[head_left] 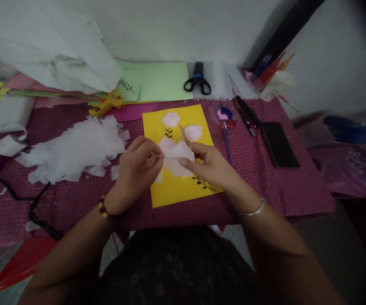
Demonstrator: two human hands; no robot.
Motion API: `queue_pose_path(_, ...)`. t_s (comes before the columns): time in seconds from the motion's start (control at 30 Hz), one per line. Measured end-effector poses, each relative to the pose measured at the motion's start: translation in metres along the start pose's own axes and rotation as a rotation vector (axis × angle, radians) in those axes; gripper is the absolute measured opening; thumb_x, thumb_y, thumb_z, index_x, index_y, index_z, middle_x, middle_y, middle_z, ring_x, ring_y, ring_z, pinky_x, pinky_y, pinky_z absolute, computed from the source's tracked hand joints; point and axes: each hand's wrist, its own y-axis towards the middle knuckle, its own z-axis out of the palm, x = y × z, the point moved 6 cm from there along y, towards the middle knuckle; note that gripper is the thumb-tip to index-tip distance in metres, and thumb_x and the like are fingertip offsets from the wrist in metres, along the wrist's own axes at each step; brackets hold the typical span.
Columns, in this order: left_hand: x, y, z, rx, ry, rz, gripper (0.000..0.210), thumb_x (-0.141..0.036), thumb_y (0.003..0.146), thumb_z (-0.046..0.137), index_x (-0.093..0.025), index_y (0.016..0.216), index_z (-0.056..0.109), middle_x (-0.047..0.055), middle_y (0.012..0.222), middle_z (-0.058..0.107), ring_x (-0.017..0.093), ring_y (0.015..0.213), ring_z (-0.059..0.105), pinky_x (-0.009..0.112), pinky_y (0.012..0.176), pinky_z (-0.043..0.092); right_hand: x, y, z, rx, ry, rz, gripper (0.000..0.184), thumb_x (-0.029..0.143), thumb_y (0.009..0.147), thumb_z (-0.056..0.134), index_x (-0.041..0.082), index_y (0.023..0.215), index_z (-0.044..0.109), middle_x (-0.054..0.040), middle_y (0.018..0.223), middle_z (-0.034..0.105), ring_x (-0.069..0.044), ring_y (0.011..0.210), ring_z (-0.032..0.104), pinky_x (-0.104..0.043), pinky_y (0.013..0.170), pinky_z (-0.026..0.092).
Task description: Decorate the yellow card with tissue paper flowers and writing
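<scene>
Thin white tissue paper [179,154] is stretched between my two hands, above a yellow sheet [166,192]. My left hand [140,169] pinches its left edge with the fingertips. On the other side, my right hand [210,163] grips the paper between thumb and fingers. A narrow tan shape, blurred, juts up behind the paper by the right fingers; I cannot tell what it is. The yellow sheet bears a white paper flower [170,119], a second pale flower [194,132] and dark painted leaf sprigs [203,183]. Some of the sheet's middle is hidden by the hands and tissue.
Left of the sheet spreads a heap of white tissue squares [78,146]. Behind lie a yellow glue gun [108,103], green paper [166,78] and scissors [198,79]. To the right are a paint palette [224,113], a thin brush [227,142], pens [246,114] and a phone [279,144].
</scene>
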Motion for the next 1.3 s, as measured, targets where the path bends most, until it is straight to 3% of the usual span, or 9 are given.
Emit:
queue_pose_path(0.07,-0.017,-0.006,-0.011,-0.131,0.219,0.324,0.012,-0.010,0.076,0.064,-0.021,0.079,0.065,0.003,0.084,0.065,0.017,0.076,0.059,0.031,0.067,0.050,0.003,0.000,-0.016,-0.107,0.065,-0.008,0.028,0.045,0.082,0.061,0.018,0.075,0.059,0.0012,0.068,0.056,-0.012,0.064,0.050,-0.026,0.059,0.039)
queue_pose_path(0.13,-0.027,-0.016,-0.014,-0.133,0.301,0.540,0.020,-0.008,0.076,0.066,-0.022,0.089,0.067,0.004,0.090,0.067,0.018,0.080,0.061,0.033,0.069,0.052,0.005,0.001,-0.027,-0.158,0.160,-0.036,0.034,0.049,0.088,0.054,0.018,0.075,0.060,-0.0004,0.069,0.058,-0.012,0.065,0.052,-0.027,0.060,0.040)
queue_pose_path(0.27,-0.033,-0.029,-0.015,-0.051,0.339,0.697,0.029,-0.005,0.077,0.066,-0.024,0.100,0.066,0.006,0.098,0.069,0.021,0.088,0.063,0.035,0.071,0.055,0.002,0.001,-0.014,0.043,0.228,-0.035,0.050,0.058,0.092,0.041,0.018,0.069,0.060,-0.0023,0.065,0.059,-0.013,0.063,0.055,-0.028,0.062,0.042)
queue_pose_path(0.4,-0.034,-0.032,-0.008,-0.011,0.342,0.729,0.029,-0.003,0.078,0.065,-0.022,0.100,0.066,0.007,0.099,0.069,0.022,0.091,0.064,0.035,0.073,0.056,-0.005,-0.002,0.007,0.124,0.290,0.083,0.044,0.058,0.081,0.060,0.019,0.064,0.052,0.0036,0.058,0.050,-0.009,0.053,0.045,-0.024,0.051,0.036)
queue_pose_path(0.5,-0.032,-0.029,0.000,-0.016,0.310,0.704,0.032,-0.004,0.076,0.068,-0.018,0.105,0.063,0.008,0.097,0.068,0.021,0.087,0.063,0.035,0.074,0.055,-0.004,-0.003,0.015,0.127,0.391,0.094,0.036,0.050,0.070,0.074,0.018,0.072,0.056,0.0038,0.065,0.054,-0.008,0.056,0.047,-0.023,0.053,0.039)
queue_pose_path(0.7,-0.025,-0.023,0.007,-0.102,0.262,0.546,0.030,-0.005,0.078,0.064,-0.018,0.104,0.057,0.004,0.085,0.067,0.015,0.076,0.063,0.026,0.065,0.052,-0.009,-0.005,0.014,0.082,0.401,0.132,0.024,0.039,0.073,0.070,0.018,0.079,0.059,0.0053,0.061,0.053,-0.006,0.048,0.043,-0.019,0.042,0.034)
queue_pose_path(0.87,-0.025,-0.023,0.007,-0.108,0.267,0.584,0.031,-0.004,0.078,0.064,-0.018,0.104,0.055,0.003,0.085,0.067,0.015,0.075,0.062,0.027,0.065,0.052,-0.012,-0.004,0.013,0.034,0.448,0.128,0.019,0.036,0.075,0.068,0.018,0.080,0.062,0.0035,0.064,0.057,-0.008,0.054,0.048,-0.022,0.050,0.040)
queue_pose_path(1.13,-0.037,-0.022,-0.006,-0.253,0.333,0.634,0.024,-0.008,0.076,0.067,-0.020,0.096,0.060,0.002,0.079,0.061,0.016,0.075,0.059,0.032,0.069,0.053,-0.016,-0.004,0.014,0.027,0.487,0.136,0.027,0.040,0.073,0.072,0.021,0.091,0.066,0.0026,0.068,0.060,-0.011,0.061,0.053,-0.025,0.059,0.047)
queue_pose_path(1.3,-0.039,-0.023,-0.011,-0.265,0.339,0.608,0.026,-0.010,0.072,0.072,-0.022,0.091,0.059,0.005,0.088,0.063,0.020,0.083,0.060,0.037,0.072,0.054,-0.015,-0.004,0.013,-0.008,0.539,0.138,0.027,0.038,0.071,0.074,0.020,0.091,0.067,0.0024,0.071,0.063,-0.009,0.060,0.054,-0.024,0.059,0.047)
